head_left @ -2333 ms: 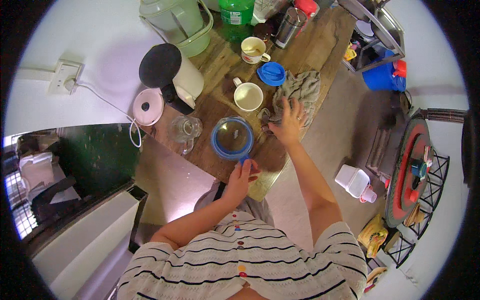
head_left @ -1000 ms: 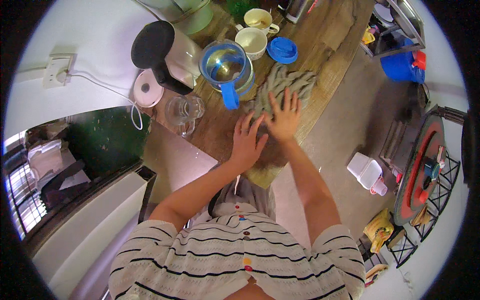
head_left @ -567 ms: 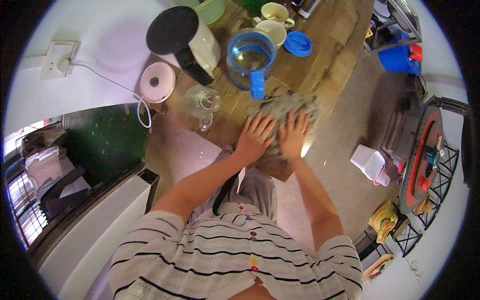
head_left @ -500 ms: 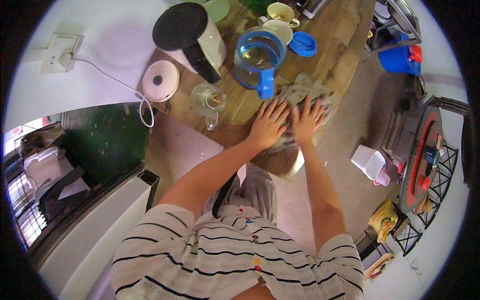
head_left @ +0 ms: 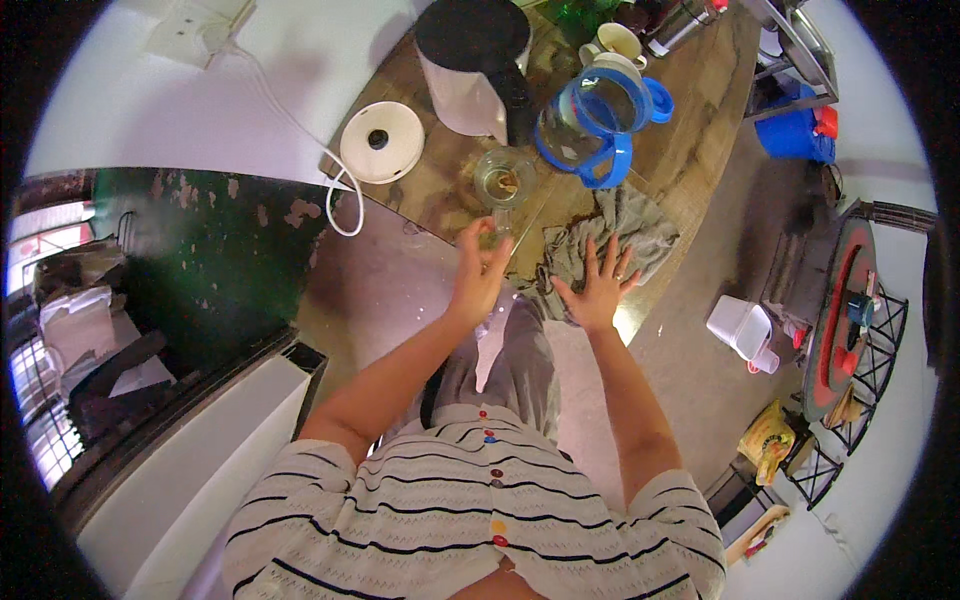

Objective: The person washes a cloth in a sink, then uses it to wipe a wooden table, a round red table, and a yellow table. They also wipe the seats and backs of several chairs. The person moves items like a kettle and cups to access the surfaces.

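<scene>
My right hand lies flat with its fingers spread on the near edge of a crumpled grey cloth on the wooden table. My left hand hovers off the cloth, fingers loosely apart, its tips just below a small clear glass mug and holding nothing. Behind the cloth stands a glass jug with a blue rim and handle. A white kettle with a black lid stands to the jug's left.
A round white kettle base with a cord sits at the table's left corner. Cream mugs and a blue lid stand behind the jug. On the floor to the right are a blue bucket, a white container and a black rack.
Both hands were pressing on the cloth. My left hand has since lifted off it and moved left toward the glass mug; my right hand stays on the cloth.
</scene>
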A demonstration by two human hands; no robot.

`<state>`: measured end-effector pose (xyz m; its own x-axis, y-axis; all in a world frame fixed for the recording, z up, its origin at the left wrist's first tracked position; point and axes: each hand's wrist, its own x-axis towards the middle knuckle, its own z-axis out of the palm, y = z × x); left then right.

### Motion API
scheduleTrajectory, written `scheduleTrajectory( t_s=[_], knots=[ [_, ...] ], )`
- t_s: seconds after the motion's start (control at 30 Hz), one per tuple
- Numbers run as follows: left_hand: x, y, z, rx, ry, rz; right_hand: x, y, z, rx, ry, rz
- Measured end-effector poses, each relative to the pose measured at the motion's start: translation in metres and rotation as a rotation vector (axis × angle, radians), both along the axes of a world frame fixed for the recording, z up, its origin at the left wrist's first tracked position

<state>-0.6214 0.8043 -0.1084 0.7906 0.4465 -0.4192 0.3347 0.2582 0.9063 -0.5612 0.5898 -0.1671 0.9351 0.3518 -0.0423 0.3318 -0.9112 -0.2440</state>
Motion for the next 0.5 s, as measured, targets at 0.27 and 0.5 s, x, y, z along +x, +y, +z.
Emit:
scheduleTrajectory(
  t_s=[0.27,0.5],
  knots=[
    [0.024,0.031,-0.025,-0.098,0.026,-0.042,-0.018,0.106,-0.017,-0.07,-0.081,0.09],
    [-0.009,0.117,-0.011,0.021,0.003,-0.056,-0.01,0.189,-0.015,-0.009,-0.04,0.272]
  ],
)
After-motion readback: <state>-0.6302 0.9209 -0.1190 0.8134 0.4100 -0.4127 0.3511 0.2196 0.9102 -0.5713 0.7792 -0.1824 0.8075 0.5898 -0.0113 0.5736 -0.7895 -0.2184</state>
